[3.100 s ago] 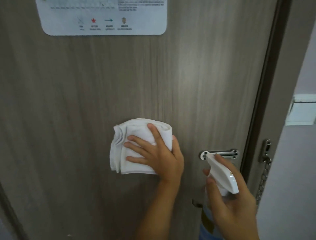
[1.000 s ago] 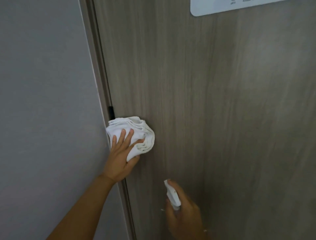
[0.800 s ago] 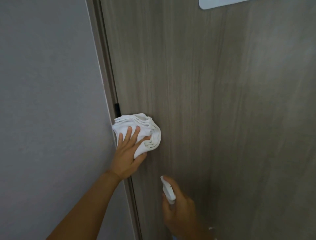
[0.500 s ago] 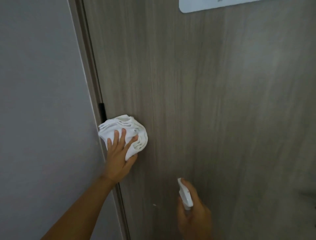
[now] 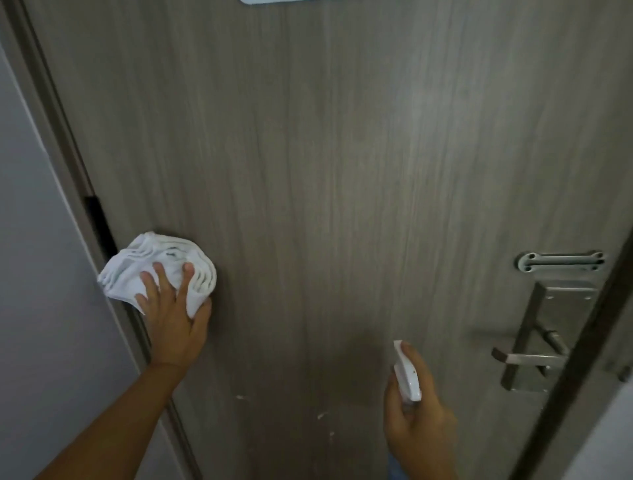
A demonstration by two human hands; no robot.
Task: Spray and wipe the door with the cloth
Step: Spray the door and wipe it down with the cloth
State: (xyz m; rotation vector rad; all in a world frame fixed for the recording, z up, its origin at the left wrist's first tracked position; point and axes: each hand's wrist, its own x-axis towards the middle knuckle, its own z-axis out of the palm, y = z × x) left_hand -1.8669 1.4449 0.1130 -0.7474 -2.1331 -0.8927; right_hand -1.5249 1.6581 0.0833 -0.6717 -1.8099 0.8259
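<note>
A grey-brown wood-grain door (image 5: 342, 171) fills the view. My left hand (image 5: 174, 318) presses a bunched white cloth (image 5: 150, 270) flat against the door's left edge, just below a black hinge (image 5: 97, 222). My right hand (image 5: 418, 418) is lower and to the right, wrapped around a spray bottle with a white head (image 5: 406, 371) whose nozzle points up at the door. The bottle's body is mostly hidden by my hand.
A metal lever handle on a steel plate (image 5: 534, 346) and a chain-lock slide (image 5: 561, 262) sit at the door's right edge. A grey wall (image 5: 41, 274) borders the left frame. A white sign's edge (image 5: 274, 1) shows at top. Small white flecks (image 5: 320, 416) mark the lower door.
The view has swung right, bringing the handle and lock into sight. My left hand stays with the cloth at the hinge edge; earlier it wiped mid-door. My right hand keeps the bottle low.
</note>
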